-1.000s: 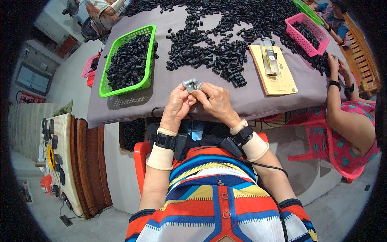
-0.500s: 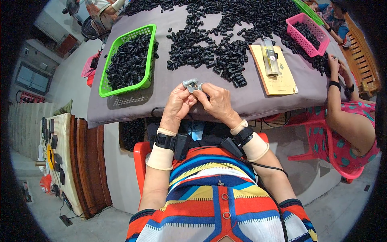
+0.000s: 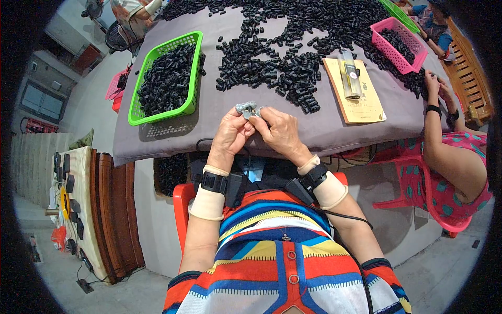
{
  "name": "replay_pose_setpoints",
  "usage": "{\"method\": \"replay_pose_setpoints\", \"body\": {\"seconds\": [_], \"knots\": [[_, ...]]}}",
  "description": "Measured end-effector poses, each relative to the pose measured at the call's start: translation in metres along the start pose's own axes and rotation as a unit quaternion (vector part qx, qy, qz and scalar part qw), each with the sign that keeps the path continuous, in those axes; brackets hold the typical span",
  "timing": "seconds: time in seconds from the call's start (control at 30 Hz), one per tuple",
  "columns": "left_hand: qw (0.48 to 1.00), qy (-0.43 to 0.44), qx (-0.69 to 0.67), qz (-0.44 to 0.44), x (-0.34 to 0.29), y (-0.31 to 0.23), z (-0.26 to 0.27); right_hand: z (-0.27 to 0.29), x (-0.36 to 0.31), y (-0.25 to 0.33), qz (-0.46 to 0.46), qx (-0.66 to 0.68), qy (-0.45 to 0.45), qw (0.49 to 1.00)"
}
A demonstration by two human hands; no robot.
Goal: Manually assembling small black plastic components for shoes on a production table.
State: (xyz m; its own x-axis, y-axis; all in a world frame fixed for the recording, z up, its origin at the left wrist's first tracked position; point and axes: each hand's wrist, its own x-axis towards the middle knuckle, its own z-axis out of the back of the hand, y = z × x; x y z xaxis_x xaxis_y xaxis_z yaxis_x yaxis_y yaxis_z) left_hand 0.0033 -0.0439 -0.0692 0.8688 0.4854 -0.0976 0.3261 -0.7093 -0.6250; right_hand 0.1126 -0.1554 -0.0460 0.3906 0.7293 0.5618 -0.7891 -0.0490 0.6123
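My left hand and my right hand meet fingertip to fingertip just past the table's near edge. Grey wrapping covers some of the fingertips. Both hands are pinched closed around something small, mostly hidden by the fingers; a dark bit shows between them, too small to name. Beyond them, a heap of small black cylindrical parts spreads over the grey tablecloth. Left of my hands stands a green plastic basket filled with similar black parts.
A yellowish pad with a clear plastic case on it lies to the right. Farther back is a pink basket of black parts. A co-worker's hands handle parts at the right edge. A cable hangs over the near edge.
My hands stay together in the same spot, with only a slight shift of the fingers. Baskets, pad and heap have not moved.
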Motion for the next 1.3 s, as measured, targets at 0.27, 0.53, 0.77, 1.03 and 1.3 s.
{"method": "replay_pose_setpoints", "body": {"seconds": [0.27, 0.53, 0.77, 1.03, 1.3], "knots": [[1.0, -0.004, 0.026, -0.002, 0.0011, -0.0018, 0.0014, -0.0025, 0.0009, 0.0008, 0.001, 0.0, -0.01, 1.0], [1.0, 0.01, 0.026, 0.005, 0.0023, 0.0001, 0.0028, -0.0035, 0.0034, -0.0009, -0.018, 0.005, -0.019, 1.0], [1.0, 0.013, 0.013, -0.001, 0.0001, -0.0004, 0.0015, -0.0007, 0.0006, -0.0035, -0.001, 0.011, -0.007, 1.0], [1.0, -0.017, -0.01, 0.009, -0.0025, -0.0017, -0.0034, 0.0042, 0.003, -0.0027, -0.012, 0.064, -0.002, 0.998], [1.0, -0.014, -0.019, 0.013, -0.0014, -0.0011, -0.0003, 0.0043, 0.0045, -0.0026, -0.017, 0.046, 0.01, 0.999]]}}
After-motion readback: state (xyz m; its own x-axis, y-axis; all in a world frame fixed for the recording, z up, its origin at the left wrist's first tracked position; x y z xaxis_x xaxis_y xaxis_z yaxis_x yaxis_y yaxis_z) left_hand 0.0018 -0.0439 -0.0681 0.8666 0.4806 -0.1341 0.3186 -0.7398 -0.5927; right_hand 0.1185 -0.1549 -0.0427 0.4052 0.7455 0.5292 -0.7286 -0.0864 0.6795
